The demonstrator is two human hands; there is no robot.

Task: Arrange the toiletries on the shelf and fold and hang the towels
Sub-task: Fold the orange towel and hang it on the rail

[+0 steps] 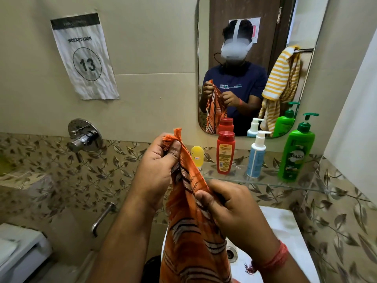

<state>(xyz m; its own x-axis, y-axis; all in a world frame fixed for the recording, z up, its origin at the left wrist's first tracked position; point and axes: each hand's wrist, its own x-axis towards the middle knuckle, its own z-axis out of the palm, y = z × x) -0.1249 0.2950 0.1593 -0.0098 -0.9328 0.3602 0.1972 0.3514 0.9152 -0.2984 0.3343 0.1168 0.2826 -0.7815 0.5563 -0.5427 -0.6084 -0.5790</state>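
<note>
An orange towel (189, 237) with dark and pale stripes hangs in front of me over the sink. My left hand (157, 162) pinches its fringed top corner. My right hand (228, 203) grips the towel's edge lower down and to the right. On the glass shelf (265, 181) stand a small yellow bottle (197, 155), a red bottle (225, 153), a white and blue pump bottle (256, 158) and a tall green pump bottle (296, 150). A yellow striped towel (282, 78) shows in the mirror, hanging from a rail.
The mirror (255, 58) hangs above the shelf and shows a person with a headset. A white sink (285, 237) lies below my hands. A chrome tap valve (84, 136) and a spout (102, 218) stick out of the wall on the left. A paper sign (83, 58) reads workstation 13.
</note>
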